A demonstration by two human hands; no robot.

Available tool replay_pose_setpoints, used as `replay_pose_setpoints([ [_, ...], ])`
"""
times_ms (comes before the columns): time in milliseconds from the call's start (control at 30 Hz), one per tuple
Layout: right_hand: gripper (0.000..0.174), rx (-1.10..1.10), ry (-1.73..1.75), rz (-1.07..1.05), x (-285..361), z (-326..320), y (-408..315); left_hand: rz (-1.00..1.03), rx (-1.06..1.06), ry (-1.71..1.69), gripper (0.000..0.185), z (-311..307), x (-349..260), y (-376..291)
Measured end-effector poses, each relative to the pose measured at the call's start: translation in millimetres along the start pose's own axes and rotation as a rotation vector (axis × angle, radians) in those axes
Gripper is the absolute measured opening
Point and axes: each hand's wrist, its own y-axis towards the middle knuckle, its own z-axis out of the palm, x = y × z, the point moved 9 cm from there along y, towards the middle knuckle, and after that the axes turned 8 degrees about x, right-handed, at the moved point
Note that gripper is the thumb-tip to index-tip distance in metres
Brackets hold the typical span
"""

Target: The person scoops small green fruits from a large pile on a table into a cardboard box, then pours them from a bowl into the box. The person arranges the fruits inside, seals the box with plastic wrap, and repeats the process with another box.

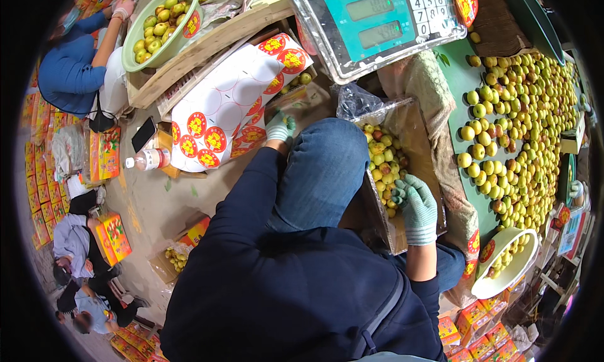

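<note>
My right hand point(419, 210), in a green-and-white striped work glove, is over the right side of an open cardboard box lined with plastic point(427, 159). Its fingers are bent above the green and reddish jujubes point(384, 164) inside; whether they grip one is hidden. Beside my left knee is my left hand point(281, 127), gloved alike, its fingers partly curled. It lies close to the right edge of a white sheet of round red stickers point(214, 138), some of them peeled off. Whether that hand holds a sticker cannot be seen.
A digital scale point(377, 27) stands ahead. Many jujubes point(524, 126) cover a green table point(455, 102) at right, with a white basin point(512, 286) at its near end. A green basin point(130, 55), plastic bottle point(148, 159) and phone point(143, 134) are left. Other people sit at far left.
</note>
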Motion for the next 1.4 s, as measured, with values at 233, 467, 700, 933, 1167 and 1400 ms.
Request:
replay_pose_setpoints([
  [233,0.029,-0.052,-0.058,-0.043,-14.3,-20.9,-7.5,0.482,-0.533,0.854,0.033,65.2,-148.7,-51.1],
  [467,0.028,-0.091,-0.141,-0.077,-8.9,-33.2,-10.9,-0.036,-0.241,1.765,0.045,83.2,-164.1,3.1],
  [700,0.025,-0.211,-0.466,-0.288,68.3,-52.5,-40.4,0.038,0.229,0.83,0.014,89.9,-116.3,14.6],
  [933,0.044,-0.907,-1.467,-0.558,219.0,-189.8,-50.3,-0.182,0.371,0.663,0.015,204.3,-121.9,-74.4],
  [1167,0.084,-0.73,-1.572,0.242,157.4,-165.3,7.9,0.386,1.341,1.131,0.018,408.6,-154.5,-238.3],
  [1400,0.041,-0.057,-1.292,-0.008,162.8,-61.9,-31.8,1.074,1.403,1.321,0.04,548.6,-111.0,-249.3],
])
